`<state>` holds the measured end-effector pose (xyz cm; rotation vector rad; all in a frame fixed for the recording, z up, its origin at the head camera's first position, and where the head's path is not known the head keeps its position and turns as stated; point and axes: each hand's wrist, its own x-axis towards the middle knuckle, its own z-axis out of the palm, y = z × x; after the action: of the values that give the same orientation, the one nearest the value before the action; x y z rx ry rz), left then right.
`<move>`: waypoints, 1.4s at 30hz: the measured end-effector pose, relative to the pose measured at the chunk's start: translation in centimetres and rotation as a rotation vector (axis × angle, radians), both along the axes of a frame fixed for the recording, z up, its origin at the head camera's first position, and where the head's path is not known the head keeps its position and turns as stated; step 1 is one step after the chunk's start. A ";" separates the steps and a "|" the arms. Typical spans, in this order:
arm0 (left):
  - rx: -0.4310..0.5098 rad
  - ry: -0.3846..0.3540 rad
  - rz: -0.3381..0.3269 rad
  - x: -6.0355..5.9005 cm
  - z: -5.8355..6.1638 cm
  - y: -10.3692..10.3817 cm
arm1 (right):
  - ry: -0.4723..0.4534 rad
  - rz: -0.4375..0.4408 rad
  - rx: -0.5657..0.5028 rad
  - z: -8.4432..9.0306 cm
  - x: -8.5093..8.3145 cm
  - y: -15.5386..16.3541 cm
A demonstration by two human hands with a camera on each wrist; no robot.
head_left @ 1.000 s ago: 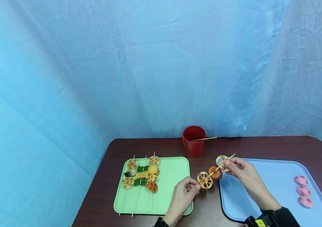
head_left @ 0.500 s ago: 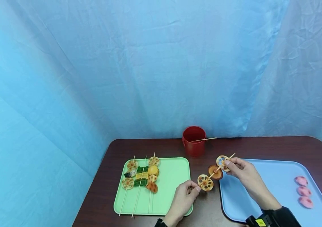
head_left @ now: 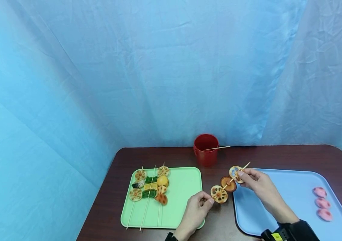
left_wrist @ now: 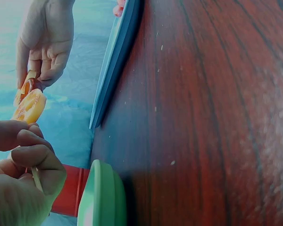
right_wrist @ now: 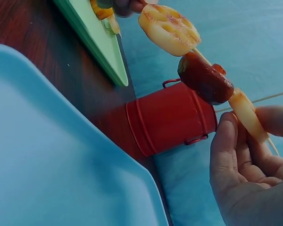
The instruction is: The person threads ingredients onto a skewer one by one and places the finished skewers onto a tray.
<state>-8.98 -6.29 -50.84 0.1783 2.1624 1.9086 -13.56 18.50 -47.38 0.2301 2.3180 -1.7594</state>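
A thin wooden skewer [head_left: 225, 185] hangs in the air between the two trays. On it sit a lotus-root slice [head_left: 218, 194], a brown round piece [head_left: 228, 183] and a second lotus-root slice [head_left: 234, 173]. My left hand [head_left: 199, 204] pinches the skewer's lower end [left_wrist: 36, 178]. My right hand [head_left: 253, 179] pinches the upper lotus slice [right_wrist: 247, 115] near the skewer's tip. In the right wrist view the lower lotus slice [right_wrist: 169, 29] and brown piece [right_wrist: 205, 77] show up close.
A green tray [head_left: 183, 187] on the left holds three filled skewers [head_left: 150, 187]. The blue tray [head_left: 291, 194] on the right carries three pink pieces [head_left: 321, 202]. A red cup [head_left: 206, 154] with one skewer stands behind, on the dark wooden table [head_left: 279, 155].
The skewer's lower end and my left hand have dropped slightly; the lowest lotus slice sits a little lower and nearer the brown piece. My right hand has barely moved.
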 end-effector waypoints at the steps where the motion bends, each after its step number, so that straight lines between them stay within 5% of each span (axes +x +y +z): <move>1: 0.001 -0.003 -0.001 0.0 0.0 0.0 | 0.005 0.002 0.003 0.0 0.0 0.0; 12: -0.047 0.026 -0.003 -0.2 -0.2 -0.4 | -0.019 -0.010 0.005 0.4 0.1 0.3; 26: -0.093 0.067 0.135 -0.3 0.3 -2.2 | 0.034 -0.012 -0.074 0.0 0.6 1.6; 36: -0.039 0.027 0.112 0.0 0.4 -4.0 | 0.041 -0.015 -0.061 -0.2 0.7 2.2; 42: -0.088 0.038 0.128 0.2 0.6 -5.2 | 0.053 -0.009 -0.077 -0.4 0.8 2.5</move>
<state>-8.73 -11.46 -50.25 0.0609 2.3297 1.8852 -12.73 21.02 -47.83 0.1829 2.2825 -1.8769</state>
